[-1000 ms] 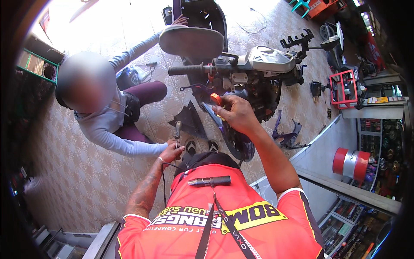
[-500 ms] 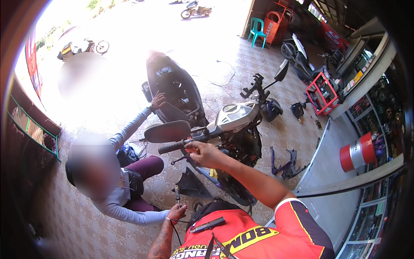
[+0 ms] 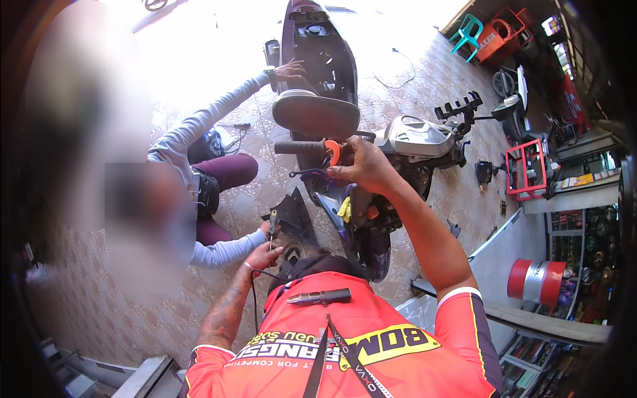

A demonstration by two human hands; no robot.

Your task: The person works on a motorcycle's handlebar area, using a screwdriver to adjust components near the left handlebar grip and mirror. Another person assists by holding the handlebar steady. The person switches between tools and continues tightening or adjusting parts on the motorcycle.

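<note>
My left hand (image 3: 264, 255) is closed round the shaft of a screwdriver (image 3: 273, 220), whose handle points up and away from me. A co-worker's hand (image 3: 269, 229) is close beside that handle; whether it touches cannot be made out. My right hand (image 3: 368, 166) is at the scooter's handlebar, thumb and fingers closed about an orange curved piece (image 3: 334, 152) at the inner end of the black grip (image 3: 296, 147). A lever (image 3: 306, 174) sticks out just below it. The round mirror (image 3: 316, 114) lies beyond the grip. The scooter's front covering is off, baring its inner parts.
The co-worker crouches at left, other hand (image 3: 289, 70) on the scooter's open rear body (image 3: 318, 53). A black panel (image 3: 292, 215) lies on the tiled floor. At right stand a red metal frame (image 3: 526, 169), a red-and-white drum (image 3: 536, 281) and shelves; a green chair (image 3: 468, 34) is farther back.
The view has shifted, so the scooter sits farther right. More of the orange piece shows at my right hand. The co-worker's lower hand now shows by the screwdriver, which my left hand still holds.
</note>
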